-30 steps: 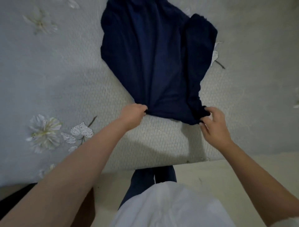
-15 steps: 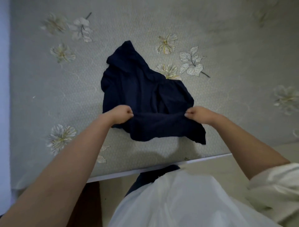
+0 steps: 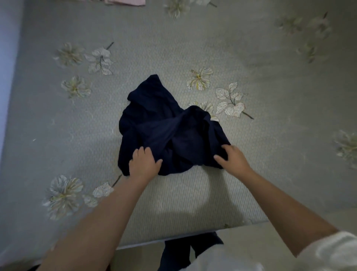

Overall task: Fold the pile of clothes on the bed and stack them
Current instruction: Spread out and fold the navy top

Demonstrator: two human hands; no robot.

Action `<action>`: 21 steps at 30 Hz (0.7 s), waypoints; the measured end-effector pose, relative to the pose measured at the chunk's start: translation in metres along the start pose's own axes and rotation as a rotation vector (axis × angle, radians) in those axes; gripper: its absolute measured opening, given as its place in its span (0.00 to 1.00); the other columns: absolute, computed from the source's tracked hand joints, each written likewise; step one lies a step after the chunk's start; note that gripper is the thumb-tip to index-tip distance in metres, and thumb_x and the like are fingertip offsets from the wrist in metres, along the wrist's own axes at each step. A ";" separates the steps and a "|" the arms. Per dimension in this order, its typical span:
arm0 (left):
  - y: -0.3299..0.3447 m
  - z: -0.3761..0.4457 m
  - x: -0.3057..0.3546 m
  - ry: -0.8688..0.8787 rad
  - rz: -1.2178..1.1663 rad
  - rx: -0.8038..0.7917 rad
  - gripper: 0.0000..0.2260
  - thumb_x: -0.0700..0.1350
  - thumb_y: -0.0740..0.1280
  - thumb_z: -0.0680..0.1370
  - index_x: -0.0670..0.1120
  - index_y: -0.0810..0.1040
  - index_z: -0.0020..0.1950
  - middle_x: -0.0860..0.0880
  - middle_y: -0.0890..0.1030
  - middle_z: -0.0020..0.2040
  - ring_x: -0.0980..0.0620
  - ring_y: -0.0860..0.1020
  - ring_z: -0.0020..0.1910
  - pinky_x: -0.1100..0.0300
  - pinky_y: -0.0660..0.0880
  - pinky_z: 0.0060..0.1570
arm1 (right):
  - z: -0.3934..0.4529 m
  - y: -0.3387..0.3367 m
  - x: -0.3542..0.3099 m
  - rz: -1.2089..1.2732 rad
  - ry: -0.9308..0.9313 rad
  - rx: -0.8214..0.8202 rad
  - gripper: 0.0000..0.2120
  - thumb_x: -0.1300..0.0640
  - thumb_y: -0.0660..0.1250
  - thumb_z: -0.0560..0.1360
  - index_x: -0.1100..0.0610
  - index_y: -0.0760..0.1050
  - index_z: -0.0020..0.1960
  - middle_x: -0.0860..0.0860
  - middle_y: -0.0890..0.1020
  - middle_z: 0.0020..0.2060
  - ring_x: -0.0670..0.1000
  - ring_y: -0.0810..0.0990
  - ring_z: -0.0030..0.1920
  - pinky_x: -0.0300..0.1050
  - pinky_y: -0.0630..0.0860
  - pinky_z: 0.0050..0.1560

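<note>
A dark navy garment [image 3: 166, 125] lies bunched and half folded on the grey bedspread [image 3: 173, 199] with its flower print, near the bed's front edge. My left hand [image 3: 144, 164] lies on the garment's near left part, fingers spread and pressing down. My right hand [image 3: 232, 157] rests on its near right corner, fingers bent over the cloth edge; whether it pinches the cloth is unclear. The garment's far end rises to a point toward the back.
A pink cloth [image 3: 125, 2] shows at the top edge of the view, far back on the bed. The bed's front edge [image 3: 173, 239] runs just before my legs, with pale floor to the right. A light wall or panel [image 3: 7, 58] borders the left.
The garment's near hem, held up a second ago, has been folded over and laid down. Both hands have moved from gripping the hem to resting on the cloth.
</note>
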State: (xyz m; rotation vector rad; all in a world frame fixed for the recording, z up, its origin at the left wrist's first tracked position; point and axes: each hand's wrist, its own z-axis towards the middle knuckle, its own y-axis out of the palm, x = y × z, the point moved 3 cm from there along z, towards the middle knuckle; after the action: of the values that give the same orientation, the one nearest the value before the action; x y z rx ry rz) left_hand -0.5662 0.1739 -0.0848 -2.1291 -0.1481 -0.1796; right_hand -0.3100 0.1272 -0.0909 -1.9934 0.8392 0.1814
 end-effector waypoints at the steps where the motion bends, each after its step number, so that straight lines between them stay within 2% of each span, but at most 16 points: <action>1: 0.008 0.001 -0.002 -0.006 -0.031 0.001 0.21 0.53 0.60 0.78 0.39 0.66 0.63 0.40 0.69 0.65 0.43 0.65 0.65 0.47 0.67 0.61 | -0.002 0.012 0.004 -0.029 0.006 -0.023 0.29 0.49 0.65 0.75 0.63 0.63 0.70 0.59 0.69 0.66 0.57 0.67 0.66 0.47 0.65 0.65; 3: 0.017 0.009 -0.005 0.010 -0.054 0.044 0.21 0.54 0.60 0.78 0.39 0.67 0.64 0.41 0.70 0.64 0.44 0.66 0.65 0.49 0.68 0.61 | -0.001 0.028 0.003 -0.042 0.007 0.053 0.33 0.45 0.66 0.73 0.62 0.63 0.70 0.57 0.69 0.66 0.55 0.67 0.66 0.48 0.66 0.64; 5: 0.020 0.023 -0.004 0.056 -0.011 0.125 0.22 0.54 0.61 0.78 0.41 0.67 0.65 0.43 0.69 0.66 0.46 0.66 0.66 0.50 0.68 0.61 | 0.008 0.036 -0.003 -0.033 0.023 0.198 0.34 0.44 0.68 0.71 0.62 0.64 0.69 0.56 0.71 0.64 0.55 0.69 0.65 0.49 0.68 0.63; 7: 0.021 0.042 0.000 0.078 0.025 0.176 0.24 0.54 0.62 0.77 0.42 0.67 0.67 0.42 0.66 0.69 0.45 0.63 0.68 0.51 0.66 0.64 | 0.027 0.038 -0.007 -0.009 0.061 0.310 0.27 0.48 0.67 0.73 0.62 0.69 0.66 0.57 0.75 0.59 0.56 0.72 0.61 0.48 0.70 0.58; 9: 0.021 0.059 0.006 0.087 0.005 0.217 0.20 0.51 0.64 0.77 0.42 0.72 0.65 0.41 0.63 0.71 0.44 0.59 0.71 0.50 0.64 0.64 | 0.046 0.028 -0.004 0.124 0.087 0.342 0.15 0.55 0.63 0.77 0.65 0.75 0.58 0.59 0.79 0.49 0.58 0.77 0.51 0.42 0.69 0.47; 11: 0.018 0.073 0.011 0.104 -0.076 0.256 0.12 0.45 0.64 0.77 0.40 0.78 0.57 0.39 0.66 0.69 0.42 0.62 0.69 0.50 0.66 0.61 | 0.059 0.005 0.008 0.360 0.137 0.295 0.10 0.59 0.61 0.78 0.66 0.77 0.49 0.57 0.78 0.39 0.55 0.77 0.42 0.40 0.66 0.37; 12: 0.017 0.076 0.011 0.105 -0.130 0.270 0.10 0.42 0.63 0.78 0.38 0.79 0.54 0.38 0.71 0.65 0.42 0.66 0.66 0.50 0.67 0.57 | 0.060 -0.007 0.015 0.483 0.163 0.232 0.09 0.60 0.61 0.78 0.64 0.77 0.47 0.55 0.78 0.38 0.54 0.76 0.41 0.40 0.68 0.37; 14: 0.009 0.076 0.008 0.079 -0.358 0.313 0.08 0.38 0.59 0.79 0.36 0.76 0.49 0.41 0.76 0.50 0.43 0.73 0.53 0.55 0.68 0.47 | 0.056 -0.030 0.025 0.668 0.199 0.119 0.07 0.61 0.60 0.78 0.61 0.76 0.46 0.54 0.79 0.38 0.53 0.77 0.41 0.45 0.73 0.43; 15: 0.002 0.074 0.006 0.072 -0.506 0.322 0.06 0.37 0.57 0.79 0.38 0.73 0.48 0.45 0.75 0.43 0.47 0.73 0.45 0.58 0.66 0.41 | 0.054 -0.043 0.027 0.718 0.199 0.080 0.08 0.61 0.59 0.78 0.60 0.75 0.45 0.54 0.79 0.38 0.53 0.77 0.40 0.46 0.74 0.43; 17: -0.019 0.070 0.001 0.070 -0.716 0.336 0.04 0.38 0.55 0.80 0.42 0.68 0.47 0.51 0.70 0.35 0.53 0.69 0.34 0.60 0.62 0.33 | 0.050 -0.066 0.022 0.761 0.164 0.027 0.08 0.61 0.59 0.78 0.58 0.75 0.44 0.53 0.80 0.37 0.50 0.78 0.37 0.43 0.75 0.38; 19: -0.039 0.067 -0.012 0.074 -0.740 0.374 0.06 0.38 0.54 0.80 0.43 0.67 0.45 0.51 0.69 0.34 0.56 0.67 0.32 0.63 0.61 0.31 | 0.049 -0.085 0.010 0.767 0.117 -0.002 0.09 0.62 0.58 0.78 0.56 0.76 0.43 0.52 0.80 0.35 0.47 0.79 0.33 0.39 0.76 0.34; 21: -0.055 0.063 -0.026 0.064 -0.636 0.321 0.11 0.39 0.55 0.81 0.45 0.66 0.38 0.48 0.71 0.34 0.51 0.70 0.33 0.62 0.62 0.31 | 0.047 -0.101 -0.010 0.751 0.052 -0.026 0.10 0.62 0.58 0.79 0.56 0.76 0.43 0.49 0.80 0.31 0.43 0.78 0.29 0.34 0.74 0.29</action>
State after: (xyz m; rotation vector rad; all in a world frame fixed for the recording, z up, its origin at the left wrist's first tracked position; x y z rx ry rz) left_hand -0.5974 0.2561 -0.0775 -1.6955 -0.7642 -0.5545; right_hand -0.2458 0.2033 -0.0411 -1.6228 1.5942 0.5695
